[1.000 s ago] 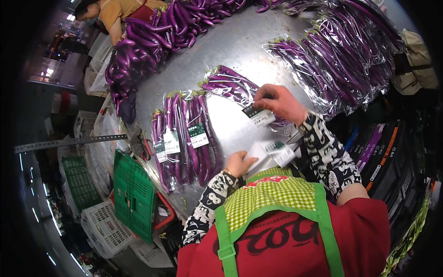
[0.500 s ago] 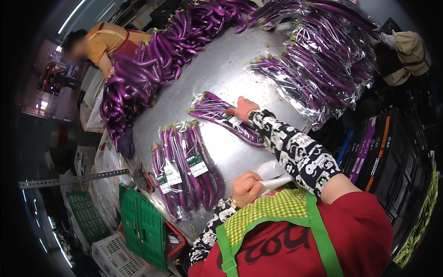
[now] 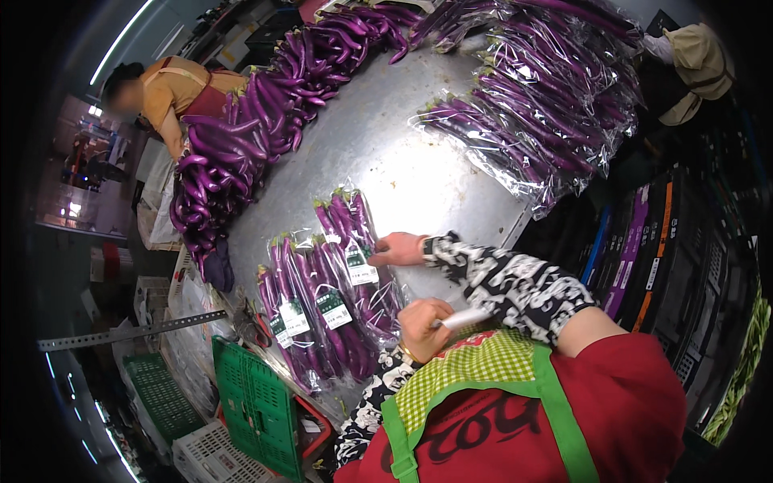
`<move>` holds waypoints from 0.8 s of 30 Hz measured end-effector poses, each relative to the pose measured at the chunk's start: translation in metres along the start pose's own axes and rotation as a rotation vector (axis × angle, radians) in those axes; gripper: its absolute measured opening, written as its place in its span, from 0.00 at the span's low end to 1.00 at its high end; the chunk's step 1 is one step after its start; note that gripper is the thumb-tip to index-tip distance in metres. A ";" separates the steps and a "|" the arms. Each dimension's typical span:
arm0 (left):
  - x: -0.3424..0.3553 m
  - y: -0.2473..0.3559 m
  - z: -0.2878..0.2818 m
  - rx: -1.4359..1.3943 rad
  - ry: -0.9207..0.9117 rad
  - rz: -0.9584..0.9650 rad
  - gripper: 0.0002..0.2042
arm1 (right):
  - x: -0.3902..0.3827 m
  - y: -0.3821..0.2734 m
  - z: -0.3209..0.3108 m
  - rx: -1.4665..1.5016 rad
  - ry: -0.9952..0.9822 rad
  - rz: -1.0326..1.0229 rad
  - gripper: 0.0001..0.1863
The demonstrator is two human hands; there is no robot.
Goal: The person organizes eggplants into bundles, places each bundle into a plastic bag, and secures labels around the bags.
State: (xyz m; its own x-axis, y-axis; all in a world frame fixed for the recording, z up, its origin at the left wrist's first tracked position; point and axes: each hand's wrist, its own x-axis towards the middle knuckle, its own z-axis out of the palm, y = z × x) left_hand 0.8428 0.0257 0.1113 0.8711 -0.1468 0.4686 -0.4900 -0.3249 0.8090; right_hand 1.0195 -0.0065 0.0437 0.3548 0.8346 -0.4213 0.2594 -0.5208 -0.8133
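Observation:
A clear bag of purple eggplants (image 3: 342, 211) with a green and white label lies on the metal table, at the right end of a row of similar labelled bags of eggplants (image 3: 294, 282). My right hand (image 3: 397, 249) is closed on this bag's right side, its fingertips at the label. Nearer to me, my left hand (image 3: 424, 326) is closed on a strip of white paper (image 3: 467, 317), which juts out to the right just above my apron. My right sleeve passes behind the strip.
Loose eggplants (image 3: 233, 145) are heaped along the table's far left, where another person (image 3: 181, 88) leans in. Bagged eggplants (image 3: 555, 105) are piled at the far right, beside a second person (image 3: 696, 68). Green crate (image 3: 254, 402) stands lower left; black crates (image 3: 644, 258) are stacked right.
My right hand has brought the bag of eggplants from mid-table left and toward me, against the row, and turned it more upright. My left hand's white paper has swung up slightly.

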 end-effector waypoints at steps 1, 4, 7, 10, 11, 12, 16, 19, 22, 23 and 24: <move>0.000 -0.001 0.000 0.004 0.067 -0.076 0.09 | -0.023 0.011 -0.002 -0.034 0.226 -0.020 0.47; 0.006 -0.005 0.002 -0.049 0.281 -0.294 0.11 | -0.080 0.036 -0.055 -0.439 0.695 0.277 0.47; 0.012 -0.015 0.005 -0.242 0.447 -0.494 0.06 | -0.140 0.096 -0.113 -0.896 1.005 0.603 0.42; 0.032 -0.014 0.016 -0.463 0.605 -0.547 0.12 | -0.178 0.113 -0.135 -0.691 0.737 0.803 0.41; 0.027 -0.025 0.015 -0.404 0.488 -0.544 0.14 | -0.177 0.123 -0.127 -0.728 0.747 0.763 0.41; 0.033 -0.022 0.013 -0.394 0.406 -0.576 0.11 | -0.177 0.126 -0.121 -0.765 0.761 0.722 0.40; 0.033 -0.041 0.021 -0.458 0.313 -0.654 0.05 | -0.163 0.098 -0.075 -0.738 0.705 0.687 0.36; 0.028 -0.047 0.020 -0.548 0.316 -0.652 0.05 | -0.173 0.058 -0.054 -0.669 0.586 0.632 0.34; 0.018 -0.057 0.022 -0.572 0.253 -0.620 0.05 | -0.199 0.029 -0.039 -0.626 0.998 0.139 0.33; 0.021 -0.053 0.024 -0.585 0.257 -0.653 0.05 | -0.204 0.019 -0.036 -0.623 0.993 0.140 0.33; 0.023 -0.052 0.028 -0.609 0.250 -0.684 0.06 | -0.208 0.007 -0.033 0.032 0.862 -0.027 0.31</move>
State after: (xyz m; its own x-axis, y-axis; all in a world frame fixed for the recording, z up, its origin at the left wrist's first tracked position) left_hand 0.8891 0.0133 0.0697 0.9778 0.1220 -0.1704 0.1297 0.2867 0.9492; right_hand 0.9773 -0.1901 0.1386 0.9100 0.4128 0.0393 0.2570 -0.4869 -0.8348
